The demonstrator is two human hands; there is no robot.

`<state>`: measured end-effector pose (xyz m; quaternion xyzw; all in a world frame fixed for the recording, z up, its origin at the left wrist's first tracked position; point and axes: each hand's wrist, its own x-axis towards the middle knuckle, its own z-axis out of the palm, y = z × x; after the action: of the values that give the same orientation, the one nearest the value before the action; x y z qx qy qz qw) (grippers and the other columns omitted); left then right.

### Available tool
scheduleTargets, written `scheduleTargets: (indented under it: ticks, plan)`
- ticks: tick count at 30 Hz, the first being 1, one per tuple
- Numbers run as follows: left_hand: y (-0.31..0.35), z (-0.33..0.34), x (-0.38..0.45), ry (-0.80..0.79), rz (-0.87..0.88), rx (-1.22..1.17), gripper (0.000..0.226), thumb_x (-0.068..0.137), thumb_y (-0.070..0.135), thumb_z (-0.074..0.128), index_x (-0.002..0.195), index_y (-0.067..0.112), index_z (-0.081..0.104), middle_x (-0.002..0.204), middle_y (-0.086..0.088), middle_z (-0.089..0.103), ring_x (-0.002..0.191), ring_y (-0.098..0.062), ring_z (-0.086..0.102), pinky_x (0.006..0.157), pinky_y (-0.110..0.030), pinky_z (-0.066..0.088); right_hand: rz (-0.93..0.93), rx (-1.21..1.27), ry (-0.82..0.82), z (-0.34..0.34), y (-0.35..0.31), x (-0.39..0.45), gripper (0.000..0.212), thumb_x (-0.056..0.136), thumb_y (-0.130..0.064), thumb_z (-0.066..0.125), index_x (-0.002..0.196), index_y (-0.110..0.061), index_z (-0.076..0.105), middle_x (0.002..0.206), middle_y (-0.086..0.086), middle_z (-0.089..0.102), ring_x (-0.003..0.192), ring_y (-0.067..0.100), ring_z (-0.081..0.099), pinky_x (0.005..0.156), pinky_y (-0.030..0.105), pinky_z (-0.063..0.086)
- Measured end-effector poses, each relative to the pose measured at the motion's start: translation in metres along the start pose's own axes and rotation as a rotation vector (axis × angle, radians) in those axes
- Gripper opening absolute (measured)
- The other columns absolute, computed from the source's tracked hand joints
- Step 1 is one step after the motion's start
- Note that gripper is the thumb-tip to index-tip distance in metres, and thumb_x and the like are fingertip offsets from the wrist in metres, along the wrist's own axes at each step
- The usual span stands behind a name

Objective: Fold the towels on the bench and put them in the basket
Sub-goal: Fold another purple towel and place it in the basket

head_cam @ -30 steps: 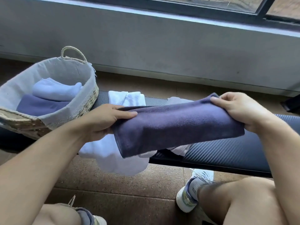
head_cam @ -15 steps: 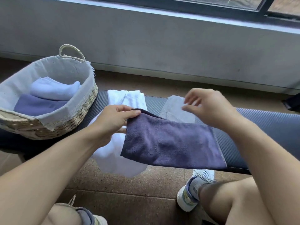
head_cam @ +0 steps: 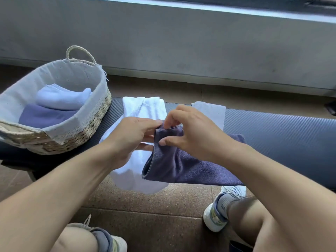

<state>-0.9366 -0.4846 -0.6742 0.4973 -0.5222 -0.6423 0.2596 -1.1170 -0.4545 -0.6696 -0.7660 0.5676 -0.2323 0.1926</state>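
The purple towel (head_cam: 183, 160) lies half-folded on the bench (head_cam: 281, 142), its left end raised in our 2 hands; to fold it well, we should square both layers at that corner before bringing it across. Our left hand (head_cam: 134, 137) pinches the edge and our right hand (head_cam: 192, 135), just beside it, pinches the same end, with the basket (head_cam: 87, 128) well to the left of the grip.

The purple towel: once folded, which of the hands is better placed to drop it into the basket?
Probably the left hand: it grips the purple towel on the side nearer the basket. The right hand would have to cross over.
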Motion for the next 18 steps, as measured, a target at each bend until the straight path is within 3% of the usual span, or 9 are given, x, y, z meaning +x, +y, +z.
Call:
scheduleTargets:
  ticks: [4,6,9,12,18]
  plan:
    - [-0.004,-0.001,0.003,0.07,0.064,0.018,0.021,0.099,0.021,0.062,0.095,0.006,0.078,0.089,-0.01,0.078,0.075,-0.018,0.073,0.068,-0.026,0.06,0.063,0.178,-0.089,-0.013,0.001,0.001,0.025,0.075,-0.03,0.089,0.082,-0.019,0.067,0.087,-0.007,0.068,0.078,-0.001,0.058,0.071,0.014,0.044]
    - [-0.005,-0.002,0.003,0.093,0.083,-0.001,0.017,0.097,0.018,0.065,0.096,0.006,0.077,0.089,-0.01,0.078,0.077,-0.021,0.073,0.075,-0.031,0.062,0.069,0.278,-0.129,-0.019,0.004,0.0,0.025,0.076,-0.026,0.089,0.081,-0.016,0.067,0.083,-0.003,0.072,0.074,-0.003,0.061,0.073,0.019,0.048]
    - [-0.004,-0.004,0.002,0.101,0.092,-0.014,0.016,0.096,0.018,0.067,0.098,0.006,0.077,0.092,-0.012,0.078,0.08,-0.025,0.073,0.081,-0.037,0.061,0.071,0.43,-0.153,-0.022,0.01,0.0,0.025,0.08,-0.019,0.086,0.079,-0.014,0.062,0.075,0.0,0.071,0.071,0.01,0.061,0.071,0.033,0.049]
    - [-0.003,-0.002,-0.001,0.081,0.099,-0.016,0.017,0.096,0.018,0.066,0.101,0.005,0.077,0.096,-0.014,0.078,0.083,-0.027,0.074,0.078,-0.035,0.061,0.113,0.511,-0.13,-0.017,0.017,0.003,0.022,0.084,-0.021,0.082,0.08,-0.021,0.061,0.072,-0.001,0.072,0.069,0.014,0.056,0.069,0.035,0.044]
    - [0.0,0.003,-0.009,0.063,0.091,-0.04,0.024,0.094,0.029,0.067,0.096,0.008,0.077,0.093,-0.008,0.079,0.079,-0.02,0.075,0.067,-0.027,0.06,0.15,0.417,0.01,-0.003,0.018,0.011,0.02,0.08,-0.028,0.086,0.081,-0.025,0.066,0.075,-0.003,0.07,0.062,0.008,0.059,0.062,0.031,0.052]
